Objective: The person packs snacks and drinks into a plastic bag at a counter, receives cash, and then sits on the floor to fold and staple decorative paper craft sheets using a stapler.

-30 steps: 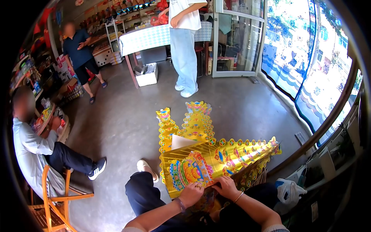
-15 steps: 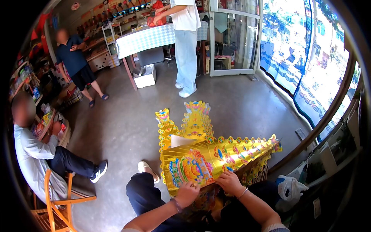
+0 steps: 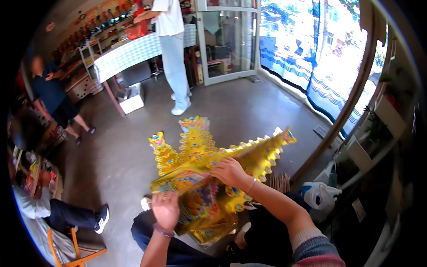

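Observation:
A large gold foil paper decoration point(image 3: 195, 129) with bright printed patterns and scalloped edges spreads out in front of my knees, its pointed arms fanned away from me. At its near-left edge my left hand point(image 3: 165, 210) grips the foil, fingers curled over the border. My right hand point(image 3: 231, 172) holds a fold near the middle, fingertips closed on it. Between the hands a printed panel slants down and is blurred. Below it, more gold foil point(image 3: 213, 233) lies low between my legs. Parts of the underside are hidden by my hands and arms.
A person in white point(image 3: 171, 22) stands by a checked-cloth table point(image 3: 147, 46). Another in dark clothes point(image 3: 55, 98) stands at left; a seated person's shoe point(image 3: 102, 219) is nearer. To my right are a bundle of sticks point(image 3: 280, 182), a white plastic bag point(image 3: 321, 196) and a wooden pole point(image 3: 331, 129).
My left hand has moved left along the near edge and my right hand up and left. The foil has tilted and folded between them. The whole view has swung to the right.

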Tool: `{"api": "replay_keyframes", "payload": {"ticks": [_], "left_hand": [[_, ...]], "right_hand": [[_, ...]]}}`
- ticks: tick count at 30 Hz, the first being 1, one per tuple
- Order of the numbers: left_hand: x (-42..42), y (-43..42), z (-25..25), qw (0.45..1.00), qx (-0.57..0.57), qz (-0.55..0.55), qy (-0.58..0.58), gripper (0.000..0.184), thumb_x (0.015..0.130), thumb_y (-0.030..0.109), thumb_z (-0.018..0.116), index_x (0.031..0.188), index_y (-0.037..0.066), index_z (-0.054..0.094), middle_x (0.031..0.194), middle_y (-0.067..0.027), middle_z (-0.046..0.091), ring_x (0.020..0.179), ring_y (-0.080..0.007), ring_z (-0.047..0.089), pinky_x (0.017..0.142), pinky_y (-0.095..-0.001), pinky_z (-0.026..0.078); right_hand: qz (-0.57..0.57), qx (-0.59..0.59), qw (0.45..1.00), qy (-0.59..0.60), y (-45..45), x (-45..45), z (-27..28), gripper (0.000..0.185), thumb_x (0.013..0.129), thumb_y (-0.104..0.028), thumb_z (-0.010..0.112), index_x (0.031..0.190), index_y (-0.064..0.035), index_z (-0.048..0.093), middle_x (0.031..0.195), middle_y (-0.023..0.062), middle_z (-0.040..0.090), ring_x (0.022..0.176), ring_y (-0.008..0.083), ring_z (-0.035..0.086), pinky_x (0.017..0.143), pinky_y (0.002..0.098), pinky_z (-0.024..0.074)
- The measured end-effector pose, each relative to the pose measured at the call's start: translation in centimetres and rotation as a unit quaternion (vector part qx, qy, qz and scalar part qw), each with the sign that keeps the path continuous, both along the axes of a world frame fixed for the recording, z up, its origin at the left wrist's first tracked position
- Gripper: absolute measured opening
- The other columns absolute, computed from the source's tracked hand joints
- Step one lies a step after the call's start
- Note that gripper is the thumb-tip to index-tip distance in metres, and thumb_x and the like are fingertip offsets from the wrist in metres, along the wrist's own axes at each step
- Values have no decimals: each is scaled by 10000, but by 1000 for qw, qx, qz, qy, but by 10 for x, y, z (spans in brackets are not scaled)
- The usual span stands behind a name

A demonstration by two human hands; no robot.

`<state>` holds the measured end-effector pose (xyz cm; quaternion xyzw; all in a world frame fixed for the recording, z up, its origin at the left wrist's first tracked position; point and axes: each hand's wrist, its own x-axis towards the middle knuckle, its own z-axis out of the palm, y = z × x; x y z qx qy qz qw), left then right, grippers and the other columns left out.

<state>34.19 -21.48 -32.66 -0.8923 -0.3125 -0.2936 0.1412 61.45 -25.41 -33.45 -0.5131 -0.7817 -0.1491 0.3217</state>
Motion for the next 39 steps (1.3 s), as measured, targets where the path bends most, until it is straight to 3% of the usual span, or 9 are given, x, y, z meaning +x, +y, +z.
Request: {"api": "replay_keyframes", "payload": {"ticks": [7,14,17,20,22,26,32,38,39], "left_hand": [[5,-21,18,1000,-2,-4,-18,268,663,12,546,906,76,641,779,-57,593,760,-232,538,662,-362,399],[36,-58,-110,985,-121,-93,76,213,713,104,541,901,74,638,738,-32,559,764,-225,530,657,-361,415],[43,-75,-125,978,-135,-121,101,172,722,109,535,863,58,620,738,-39,565,758,-209,531,639,-335,415],[45,-89,-130,974,-135,-139,115,171,721,118,532,853,44,613,729,-49,568,742,-205,535,632,-325,422],[46,-93,-127,973,-129,-140,130,181,719,121,529,857,40,612,736,-54,577,739,-203,540,636,-325,426],[45,-104,-137,972,-129,-141,133,201,721,129,525,873,29,611,764,-76,596,738,-197,553,644,-320,431],[33,-116,-131,946,-299,-123,-18,315,748,253,612,962,23,590,750,-79,573,847,-265,541,727,-347,435],[2,-113,-159,919,-263,154,-251,536,678,243,726,1125,65,490,984,-106,561,913,-310,543,816,-400,437],[-7,-106,-196,863,-383,156,-290,546,702,238,721,1154,78,460,1046,-95,544,912,-303,558,787,-403,460]], "right_hand": [[-19,77,996,37,-15,-4,16,140,684,-124,683,814,-93,644,777,12,576,737,196,540,692,321,433],[-237,-32,952,192,-88,-1,-96,240,674,-50,617,914,-41,605,922,116,559,964,307,508,865,385,410],[-404,-39,832,379,-116,1,-124,381,716,-160,645,1040,12,540,958,167,540,953,317,505,837,383,412],[-494,-106,662,554,-133,18,-231,367,811,-318,621,973,0,537,863,83,557,701,172,565,527,282,452],[-309,-281,462,782,-130,1,-177,469,853,-465,524,815,1,564,652,43,535,499,129,527,408,253,396],[-373,-284,612,637,-117,-9,-191,392,872,-326,523,702,22,582,540,61,540,420,137,502,383,258,373],[-364,-250,595,671,-118,-14,-191,282,856,-189,505,703,34,584,539,77,543,399,140,486,378,258,372],[-319,-204,617,690,-117,-15,-193,326,865,-190,483,613,7,548,479,68,492,361,142,438,356,263,316],[-297,-183,631,693,-116,-19,-185,363,875,-215,487,584,-4,536,455,58,468,342,139,414,346,265,290]]}}
